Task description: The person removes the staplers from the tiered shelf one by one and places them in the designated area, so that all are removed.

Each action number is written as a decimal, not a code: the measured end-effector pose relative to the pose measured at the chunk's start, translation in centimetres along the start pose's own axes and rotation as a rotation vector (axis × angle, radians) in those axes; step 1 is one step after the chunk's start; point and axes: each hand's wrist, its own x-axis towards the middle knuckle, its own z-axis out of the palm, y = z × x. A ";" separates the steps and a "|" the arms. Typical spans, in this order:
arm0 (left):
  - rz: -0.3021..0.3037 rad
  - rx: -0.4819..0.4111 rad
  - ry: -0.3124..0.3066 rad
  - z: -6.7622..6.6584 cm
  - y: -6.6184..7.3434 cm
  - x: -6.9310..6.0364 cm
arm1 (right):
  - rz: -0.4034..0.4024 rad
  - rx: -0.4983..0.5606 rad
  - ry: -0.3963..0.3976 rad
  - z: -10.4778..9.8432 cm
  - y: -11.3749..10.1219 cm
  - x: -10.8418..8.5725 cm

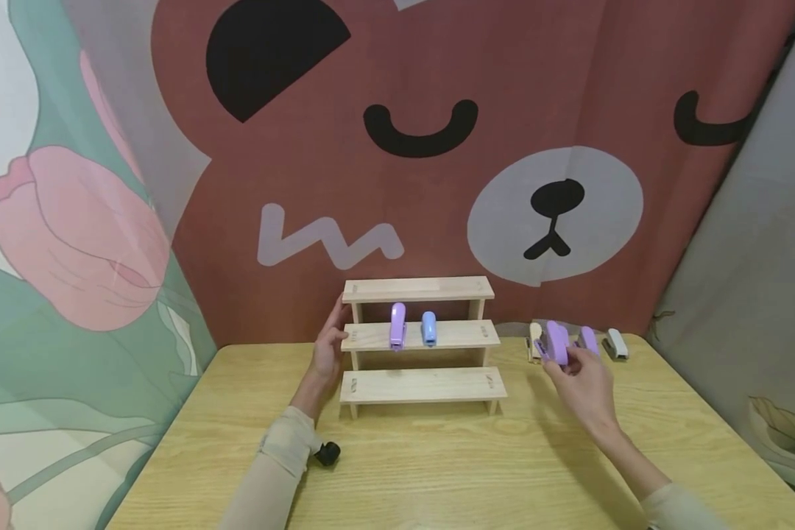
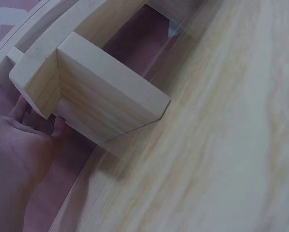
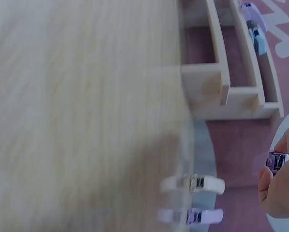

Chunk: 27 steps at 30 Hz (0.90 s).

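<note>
A three-tier wooden display rack (image 1: pixel 424 383) stands on the table. My left hand (image 1: pixel 327 355) rests against its left side, fingers extended along the upper tiers and thumb near the middle tier's end; the left wrist view shows this hand (image 2: pixel 18 145) beside the wooden end pieces. On the middle tier stand a purple stapler (image 1: pixel 398 324) and a smaller blue stapler (image 1: pixel 428 328). Right of the rack, my right hand (image 1: pixel 584 383) pinches another purple stapler (image 1: pixel 556 341) above the table. In the right wrist view, the fingers partly hide that stapler (image 3: pixel 277 162).
Along the table's back edge, right of the rack, stand a cream stapler (image 1: pixel 535 340), a light purple stapler (image 1: pixel 588 340) and a white stapler (image 1: pixel 616 344). A curtain (image 1: pixel 424 199) printed with a bear hangs right behind the wooden table (image 1: pixel 424 471).
</note>
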 end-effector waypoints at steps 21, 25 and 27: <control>-0.031 -0.029 0.028 0.0 0.0 0.0 | 0.067 -0.132 -0.017 -4.2 7.7 0.9; -0.010 -0.005 0.021 0.1 0.0 0.0 | 0.104 -0.144 -0.037 -5.1 8.6 0.9; -0.004 0.000 0.020 0.1 0.0 0.0 | 0.105 -0.154 -0.037 -5.4 8.9 1.0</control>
